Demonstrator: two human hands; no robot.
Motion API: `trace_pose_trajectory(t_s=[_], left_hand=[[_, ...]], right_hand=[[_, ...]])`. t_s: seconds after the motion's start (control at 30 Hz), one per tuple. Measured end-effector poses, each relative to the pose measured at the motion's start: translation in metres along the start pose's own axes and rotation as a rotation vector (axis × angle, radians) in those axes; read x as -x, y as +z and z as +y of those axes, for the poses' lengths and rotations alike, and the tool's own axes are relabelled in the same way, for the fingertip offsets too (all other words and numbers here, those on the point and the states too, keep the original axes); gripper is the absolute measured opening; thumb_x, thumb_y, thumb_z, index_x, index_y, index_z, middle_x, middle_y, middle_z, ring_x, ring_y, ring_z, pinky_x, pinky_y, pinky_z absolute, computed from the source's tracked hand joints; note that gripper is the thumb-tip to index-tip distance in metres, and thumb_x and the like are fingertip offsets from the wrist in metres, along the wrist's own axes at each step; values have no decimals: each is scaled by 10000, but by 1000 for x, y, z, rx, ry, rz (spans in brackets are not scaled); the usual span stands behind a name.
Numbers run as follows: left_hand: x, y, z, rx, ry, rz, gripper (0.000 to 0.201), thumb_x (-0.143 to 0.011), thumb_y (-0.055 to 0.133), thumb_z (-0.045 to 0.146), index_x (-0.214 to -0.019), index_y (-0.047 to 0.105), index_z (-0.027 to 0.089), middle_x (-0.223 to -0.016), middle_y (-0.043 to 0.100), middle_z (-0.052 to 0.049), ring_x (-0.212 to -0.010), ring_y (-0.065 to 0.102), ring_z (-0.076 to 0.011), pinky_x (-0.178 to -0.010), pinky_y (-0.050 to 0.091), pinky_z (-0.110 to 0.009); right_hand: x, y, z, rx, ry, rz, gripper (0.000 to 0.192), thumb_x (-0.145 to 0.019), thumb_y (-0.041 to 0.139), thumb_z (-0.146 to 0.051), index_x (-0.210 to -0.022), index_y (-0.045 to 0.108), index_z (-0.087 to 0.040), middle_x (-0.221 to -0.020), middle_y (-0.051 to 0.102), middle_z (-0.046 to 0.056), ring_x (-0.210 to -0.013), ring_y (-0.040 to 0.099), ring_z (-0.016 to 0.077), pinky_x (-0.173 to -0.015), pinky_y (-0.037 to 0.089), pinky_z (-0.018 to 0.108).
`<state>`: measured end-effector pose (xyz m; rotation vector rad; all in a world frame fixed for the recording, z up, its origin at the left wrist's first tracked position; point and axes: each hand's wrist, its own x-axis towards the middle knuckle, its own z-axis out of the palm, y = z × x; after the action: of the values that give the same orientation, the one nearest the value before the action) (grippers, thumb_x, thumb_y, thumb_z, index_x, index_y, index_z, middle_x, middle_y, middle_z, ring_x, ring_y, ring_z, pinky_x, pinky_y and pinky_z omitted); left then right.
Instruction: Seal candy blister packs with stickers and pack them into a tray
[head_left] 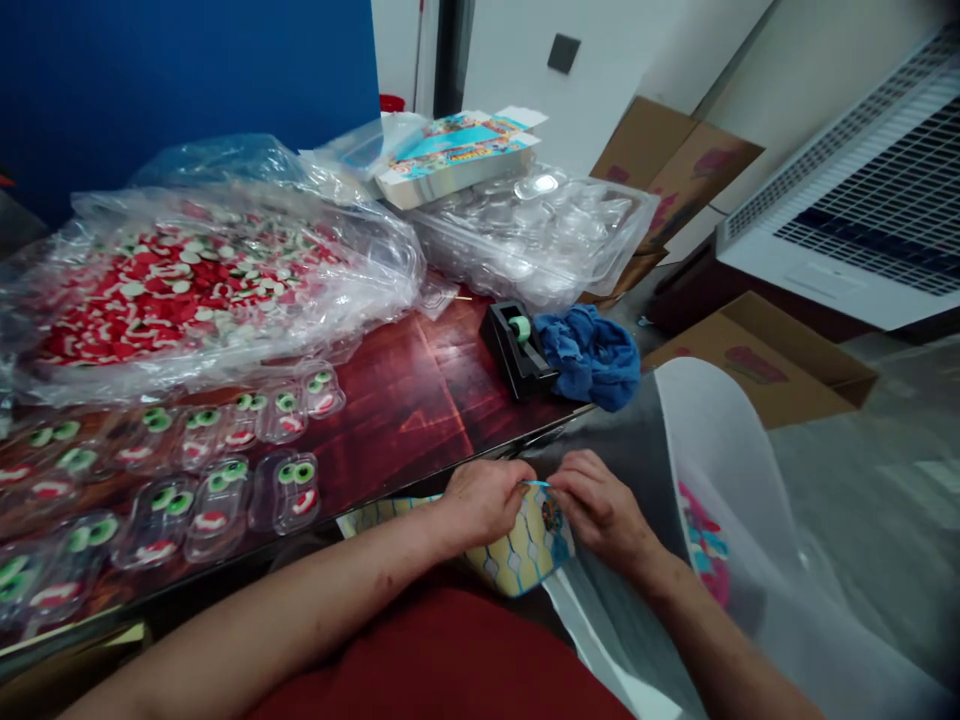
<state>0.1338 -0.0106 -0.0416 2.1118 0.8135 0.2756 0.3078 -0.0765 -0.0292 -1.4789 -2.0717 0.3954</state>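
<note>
My left hand (486, 500) and my right hand (604, 510) are both closed on the upper edge of a yellow patterned sheet (514, 562) with blue lines. They pinch it a short distance apart, and a thin light-blue edge shows between the fingers. The sheet hangs in front of my body by the table's front edge, and my left forearm covers part of it. On the table (405, 390) to the left stand rows of clear plastic packs (217, 510), each with green-and-white eye shapes and a red-and-white mouth shape.
A large clear bag (187, 290) of red and white pieces lies at the back left. Behind the black tape dispenser (517, 350) and blue cloth (592, 355) are clear plastic trays (540, 230) and a printed box (457, 150). A cardboard box (772, 360) stands at right.
</note>
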Motion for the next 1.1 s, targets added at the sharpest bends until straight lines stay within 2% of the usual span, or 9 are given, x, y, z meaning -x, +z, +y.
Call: trace_pose_trajectory(t_s=[0.1,0.17,0.23,0.33,0.43,0.63,0.77,0.87,1.1], left_hand=[[-2,3,2,-65,122,-34,252,-825,389,259,-874,635,240,-797,653,-38,-731,584,-194,-625,399,-265],[-4,5,4,-97,111,-33,265,-835,375,274,-853,634,224,-798,653,-50,-730,589,-203,-616,401,-270],[-6,4,5,-109,66,-33,273,-837,371,281,-848,634,209,-796,657,-65,-727,594,-213,-622,410,-282],[-8,1,6,-110,23,-50,276,-833,373,269,-832,637,189,-794,662,-82,-719,600,-221,-637,429,-298],[-10,-1,7,-107,-12,-90,293,-834,365,275,-817,641,180,-797,668,-85,-718,606,-221,-648,444,-308],[-12,-4,7,-119,-51,-149,322,-842,343,292,-910,641,190,-867,679,-56,-781,606,-196,-679,458,-293],[-10,-6,10,-149,-51,-152,319,-846,343,300,-912,639,204,-865,675,-44,-788,602,-182,-694,460,-284],[-8,-5,11,-182,-47,-135,315,-850,338,302,-891,636,207,-861,670,-43,-800,602,-182,-713,461,-290],[-6,-2,9,-243,-52,-79,299,-850,324,288,-879,608,201,-873,667,-45,-813,611,-202,-707,474,-314]], right_hand=[[-4,-11,2,-253,174,-222,281,-882,398,-289,-664,537,-179,-640,513,13,-610,487,132,-549,427,257],[-7,-14,4,-263,177,-284,291,-891,376,-301,-705,558,-173,-679,545,23,-622,506,132,-562,440,259],[-8,-11,3,-52,77,-210,238,-877,401,-275,-830,607,-168,-830,601,73,-780,541,180,-677,453,321],[1,2,0,381,-99,-32,234,-843,446,-196,-997,620,-174,-1079,582,128,-1048,464,272,-835,386,433],[17,15,-2,574,-168,96,264,-836,461,-157,-1060,598,-180,-1115,580,123,-1097,442,270,-882,351,439],[39,24,-6,602,-134,231,209,-838,508,-182,-1036,572,-195,-1120,581,107,-1086,459,270,-890,351,444],[29,18,-11,565,-82,293,230,-824,525,-177,-1051,550,-159,-1059,565,130,-1035,476,264,-853,396,419],[20,15,-13,609,-40,255,211,-831,506,-199,-1025,575,-149,-925,569,109,-939,487,251,-803,411,408],[26,28,-10,560,-162,319,169,-801,532,-115,-946,578,-189,-913,559,68,-912,490,214,-797,410,370]])
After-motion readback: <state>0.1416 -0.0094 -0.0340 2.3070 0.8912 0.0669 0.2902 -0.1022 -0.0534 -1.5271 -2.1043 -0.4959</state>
